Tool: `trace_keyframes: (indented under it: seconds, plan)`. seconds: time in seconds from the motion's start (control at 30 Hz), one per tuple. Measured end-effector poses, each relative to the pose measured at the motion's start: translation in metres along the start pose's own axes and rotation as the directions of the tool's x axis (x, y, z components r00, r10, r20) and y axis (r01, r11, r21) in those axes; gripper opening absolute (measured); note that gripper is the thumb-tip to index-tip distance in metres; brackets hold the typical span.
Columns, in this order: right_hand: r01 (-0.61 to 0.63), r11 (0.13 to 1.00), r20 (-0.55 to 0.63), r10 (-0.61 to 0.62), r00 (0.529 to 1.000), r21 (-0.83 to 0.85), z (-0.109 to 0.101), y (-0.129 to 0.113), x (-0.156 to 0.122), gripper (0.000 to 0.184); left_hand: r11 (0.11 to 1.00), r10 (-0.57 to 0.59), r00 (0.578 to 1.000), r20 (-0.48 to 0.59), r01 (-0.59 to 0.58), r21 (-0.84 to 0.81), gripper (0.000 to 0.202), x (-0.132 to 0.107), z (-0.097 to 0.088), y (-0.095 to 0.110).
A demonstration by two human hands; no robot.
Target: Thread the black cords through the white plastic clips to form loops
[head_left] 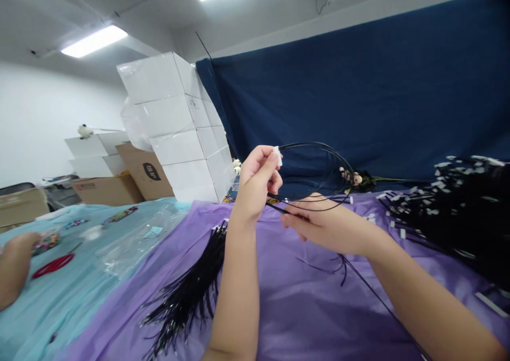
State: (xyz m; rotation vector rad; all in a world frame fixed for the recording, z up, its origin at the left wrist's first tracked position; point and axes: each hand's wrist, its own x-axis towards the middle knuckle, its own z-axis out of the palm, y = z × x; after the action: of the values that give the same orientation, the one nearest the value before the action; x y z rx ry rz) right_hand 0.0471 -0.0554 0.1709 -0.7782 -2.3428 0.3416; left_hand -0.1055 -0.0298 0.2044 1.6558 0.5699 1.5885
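Observation:
My left hand (261, 178) is raised over the purple cloth, thumb and fingers pinching a small white tag (278, 156). From the tag, thin black cords (319, 144) arc to the right and loop back down. Lower and to the right, my right hand (314, 215) has its fingers closed on the black cords. Loose cord ends (340, 268) hang below that hand. Beside my left forearm lies a bundle of black cords (195, 281). A large heap of black cords with white tags (462, 202) covers the right side.
Purple cloth (303, 308) meets light blue cloth (83, 308) on the left. There lie red-handled scissors (53, 265) and a clear plastic bag (131, 244), near another person's hand (18, 260). White boxes (179, 148) are stacked behind. Artificial flowers (354, 178) lie by the blue curtain (358, 95).

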Motion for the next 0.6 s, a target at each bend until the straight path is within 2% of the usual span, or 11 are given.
trace_keyframes:
  seconds: [0.17,0.3,0.43,0.6]
  plan:
    - [0.004,0.975,0.007,-0.006,1.0,0.221,-0.003,0.005,0.002,0.027,0.987,0.01,1.0,0.008,-0.008,-0.159,0.021,-0.001,-0.003,0.003]
    - [0.006,0.897,0.036,-0.024,0.999,0.441,-0.006,0.007,0.001,0.024,0.968,0.002,1.0,0.02,0.003,-0.25,0.02,-0.002,-0.005,0.008]
    - [0.024,0.893,0.001,-0.028,1.0,0.45,-0.008,0.007,-0.002,0.017,0.946,-0.024,0.999,0.037,0.035,-0.323,0.019,-0.003,-0.006,0.01]
    - [0.111,0.898,-0.05,-0.099,0.994,0.426,-0.007,0.006,-0.002,0.01,0.918,-0.037,0.997,0.067,0.06,-0.393,0.018,-0.002,-0.007,0.008]
